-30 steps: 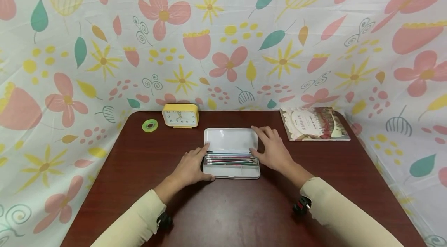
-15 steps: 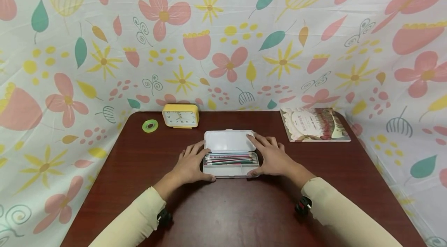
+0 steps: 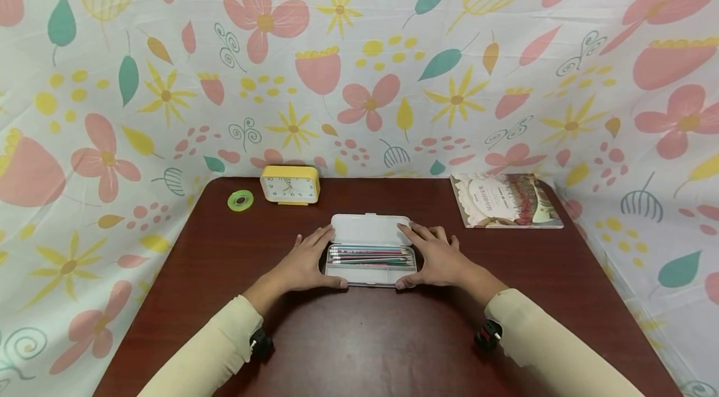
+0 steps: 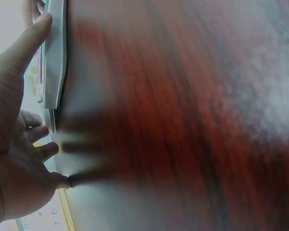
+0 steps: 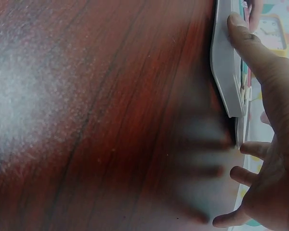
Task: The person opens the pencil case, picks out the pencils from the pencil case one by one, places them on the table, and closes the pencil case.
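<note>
A white pencil case lies on the dark wooden table, its lid raised at the back. Several pencils fill the rear compartment; the front compartments look bare. My left hand holds the case at its left end, thumb on the front wall and forefinger by the lid's left edge. At the other end my right hand has its thumb on the front corner and its forefinger on the lid's right edge. Both wrist views show a thumb against the case's front wall, with the other fingers spread beside it.
A yellow alarm clock stands at the back left, beside a green ring-shaped roll. Toward the back right lies a book. A floral cloth hangs behind the table.
The lid has tilted forward and its top edge now sits lower in view. My right thumb has come down to the case's front edge, and my left forefinger has moved up beside the lid.
</note>
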`<state>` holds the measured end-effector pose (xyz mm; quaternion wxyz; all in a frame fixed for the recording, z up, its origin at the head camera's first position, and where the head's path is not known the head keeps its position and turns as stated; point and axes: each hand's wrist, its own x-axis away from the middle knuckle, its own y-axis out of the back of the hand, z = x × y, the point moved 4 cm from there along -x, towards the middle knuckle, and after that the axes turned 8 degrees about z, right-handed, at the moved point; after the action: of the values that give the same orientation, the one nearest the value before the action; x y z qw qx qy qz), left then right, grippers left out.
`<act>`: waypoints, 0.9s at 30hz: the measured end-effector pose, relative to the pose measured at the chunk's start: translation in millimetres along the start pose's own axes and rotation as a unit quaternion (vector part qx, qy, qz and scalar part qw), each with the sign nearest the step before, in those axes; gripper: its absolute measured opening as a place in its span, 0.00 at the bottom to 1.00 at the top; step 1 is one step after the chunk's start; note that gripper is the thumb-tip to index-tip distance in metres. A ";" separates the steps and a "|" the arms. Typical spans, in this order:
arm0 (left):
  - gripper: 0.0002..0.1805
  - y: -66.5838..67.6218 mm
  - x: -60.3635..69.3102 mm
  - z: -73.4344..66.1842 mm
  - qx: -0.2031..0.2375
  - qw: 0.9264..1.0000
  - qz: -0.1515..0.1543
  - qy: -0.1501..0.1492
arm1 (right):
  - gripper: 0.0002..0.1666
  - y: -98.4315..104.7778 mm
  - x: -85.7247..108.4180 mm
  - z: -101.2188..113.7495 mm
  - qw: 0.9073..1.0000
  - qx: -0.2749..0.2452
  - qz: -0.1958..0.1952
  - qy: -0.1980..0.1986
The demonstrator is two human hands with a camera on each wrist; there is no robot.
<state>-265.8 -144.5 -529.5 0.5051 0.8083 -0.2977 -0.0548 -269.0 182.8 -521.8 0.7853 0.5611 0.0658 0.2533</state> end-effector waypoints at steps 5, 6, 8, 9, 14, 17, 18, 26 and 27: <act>0.74 -0.3 -1.1 3.2 -0.009 1.000 0.005 0.008 | 0.79 1.4 0.0 2.6 1.000 0.003 0.010 -0.005; 0.74 -0.4 -1.0 3.1 -0.011 1.000 0.007 0.011 | 0.78 2.4 -0.3 3.4 1.000 0.004 0.013 -0.005; 0.74 -0.5 -0.9 3.0 -0.014 1.000 0.009 0.017 | 0.76 5.1 -1.8 5.9 1.000 0.009 0.023 -0.006; 0.74 -0.6 -0.8 2.9 -0.016 1.000 0.008 0.018 | 0.75 6.6 -3.0 7.8 1.000 0.012 0.028 -0.007; 0.73 -1.5 -1.7 4.3 -0.024 0.999 0.005 0.023 | 0.61 10.4 -11.4 29.4 0.999 0.029 0.019 0.013; 0.73 -1.3 -1.8 5.1 -0.021 0.999 0.003 0.024 | 0.44 7.2 -20.5 48.7 0.998 0.034 -0.018 0.047; 0.73 -1.0 -1.9 5.0 -0.019 1.000 0.002 0.023 | 0.37 5.4 -24.2 55.0 0.997 0.036 -0.032 0.059; 0.74 1.4 -4.3 3.5 -0.018 1.000 0.005 0.024 | 0.08 -3.1 -46.2 93.5 0.993 0.039 -0.069 0.093; 0.74 1.5 -4.4 3.4 -0.017 1.000 0.006 0.025 | 0.07 -4.5 -48.6 95.8 0.993 0.040 -0.066 0.093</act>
<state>-271.4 -145.3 -530.9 0.5264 0.7989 -0.2885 -0.0369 -272.4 77.6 -500.1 0.7676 0.5606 0.1858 0.2489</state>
